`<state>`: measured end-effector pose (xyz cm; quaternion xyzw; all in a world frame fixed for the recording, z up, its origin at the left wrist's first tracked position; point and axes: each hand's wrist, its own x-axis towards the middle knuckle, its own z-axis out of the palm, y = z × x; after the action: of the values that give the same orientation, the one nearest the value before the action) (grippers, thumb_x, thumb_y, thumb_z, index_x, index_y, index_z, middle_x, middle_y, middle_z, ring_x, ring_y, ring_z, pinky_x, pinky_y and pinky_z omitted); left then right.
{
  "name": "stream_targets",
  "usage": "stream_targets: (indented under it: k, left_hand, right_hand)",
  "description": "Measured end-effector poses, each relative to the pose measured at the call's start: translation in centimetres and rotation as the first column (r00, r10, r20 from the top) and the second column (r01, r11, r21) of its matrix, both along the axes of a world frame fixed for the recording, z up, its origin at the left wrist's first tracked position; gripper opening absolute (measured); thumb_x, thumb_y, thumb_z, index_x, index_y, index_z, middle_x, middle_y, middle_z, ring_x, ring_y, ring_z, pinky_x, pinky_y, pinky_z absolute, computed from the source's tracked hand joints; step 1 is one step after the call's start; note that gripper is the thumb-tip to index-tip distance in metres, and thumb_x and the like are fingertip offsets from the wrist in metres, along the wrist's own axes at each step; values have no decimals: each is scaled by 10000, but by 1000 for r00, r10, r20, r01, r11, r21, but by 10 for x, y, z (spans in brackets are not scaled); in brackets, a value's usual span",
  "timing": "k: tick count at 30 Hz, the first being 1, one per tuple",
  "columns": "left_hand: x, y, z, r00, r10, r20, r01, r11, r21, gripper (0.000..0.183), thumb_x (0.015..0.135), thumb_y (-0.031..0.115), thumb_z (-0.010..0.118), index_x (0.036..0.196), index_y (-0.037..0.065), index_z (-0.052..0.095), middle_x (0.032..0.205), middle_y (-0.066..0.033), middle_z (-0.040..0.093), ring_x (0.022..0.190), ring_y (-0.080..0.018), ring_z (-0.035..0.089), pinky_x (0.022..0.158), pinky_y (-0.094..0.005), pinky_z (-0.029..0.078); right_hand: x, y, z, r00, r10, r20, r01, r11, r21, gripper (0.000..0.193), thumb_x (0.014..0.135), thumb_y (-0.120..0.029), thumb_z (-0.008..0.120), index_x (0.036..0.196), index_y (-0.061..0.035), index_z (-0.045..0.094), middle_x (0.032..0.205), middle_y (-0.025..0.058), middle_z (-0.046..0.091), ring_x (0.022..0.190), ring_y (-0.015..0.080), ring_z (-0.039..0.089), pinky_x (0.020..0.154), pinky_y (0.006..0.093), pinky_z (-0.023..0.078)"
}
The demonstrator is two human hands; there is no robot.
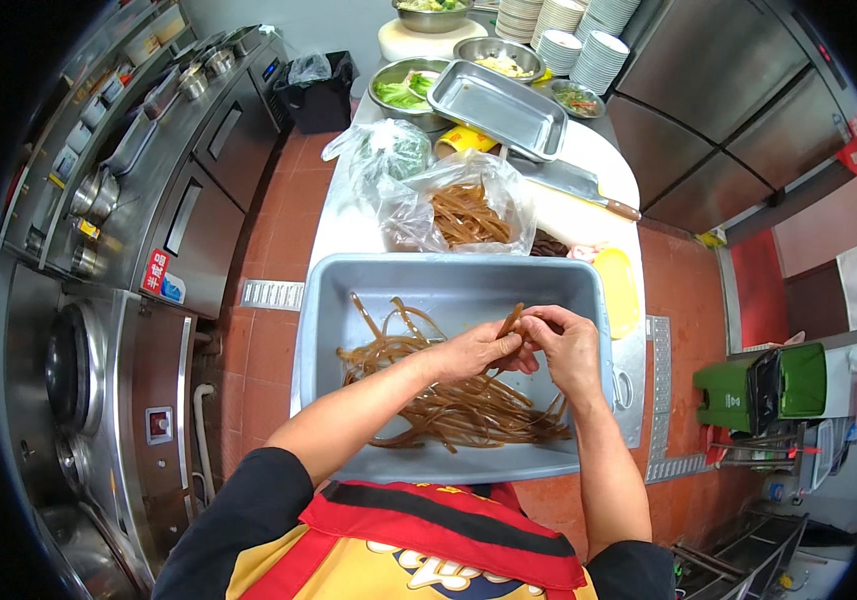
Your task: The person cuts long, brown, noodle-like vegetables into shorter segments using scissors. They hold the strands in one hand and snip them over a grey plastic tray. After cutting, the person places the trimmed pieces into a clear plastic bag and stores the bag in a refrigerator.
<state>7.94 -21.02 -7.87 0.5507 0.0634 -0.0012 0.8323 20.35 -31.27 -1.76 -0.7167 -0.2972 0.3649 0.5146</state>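
Both my hands meet over a grey-blue plastic tub (321,330), toward its right side. My left hand (484,350) is closed, pinching some flat, glossy brown strips (514,316); whether they are wide noodles or kelp I cannot tell. Close against it, my right hand (561,345) has its fingertips pressed together on the same strips. A tangled heap of such strips (469,412) lies on the tub's floor, with loose ends curling up on the left. Beyond the tub's far rim, an open clear plastic bag (419,212) holds more of them.
Behind the bag are a steel tray (499,105), a bowl of green vegetables (409,90) and a cleaver (569,182), its wooden handle pointing right. A yellow lid-like piece (617,285) lies right of the tub. Stacked plates (599,62) stand at the far right. Steel counters flank the left.
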Motion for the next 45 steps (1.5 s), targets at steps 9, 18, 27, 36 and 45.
stream_targets:
  k: [9,18,27,36,45]
  left_hand:
    - [-2,12,10,977,-179,-118,178,984,-16,179,971,274,486,1009,102,520,770,43,439,689,-71,444,629,-231,416]
    - [-72,50,88,951,295,-90,-200,812,549,233,1007,293,419,1013,78,506,783,47,452,654,-48,402,577,-202,378]
    - [-107,56,162,851,520,-70,-356,670,652,231,1000,292,441,942,78,504,725,63,408,618,-18,368,515,-174,299]
    - [-91,55,112,912,328,-246,-43,674,737,240,1006,235,411,910,20,457,715,-40,478,694,-146,451,664,-308,423]
    - [-125,43,44,850,432,-303,-105,701,705,239,1005,223,400,911,7,439,691,-95,529,668,-251,539,644,-363,433]
  right_hand:
    - [11,4,2,965,209,160,-199,977,-72,125,850,-84,641,920,19,652,672,61,636,630,118,602,577,263,494]
    - [26,-19,-4,989,139,-44,-141,989,-38,179,863,-124,666,992,-9,621,804,73,656,756,111,618,640,265,523]
    - [2,-94,-182,622,638,454,-174,678,-714,241,798,-160,663,964,-4,584,936,223,635,885,400,629,784,468,510]
    - [26,-47,-94,687,503,524,-232,835,-498,115,842,-143,610,893,-44,638,788,202,652,792,392,627,705,465,492]
    - [49,-4,-24,703,230,673,-213,971,-110,88,823,-60,652,908,-39,639,725,148,643,690,293,644,612,348,496]
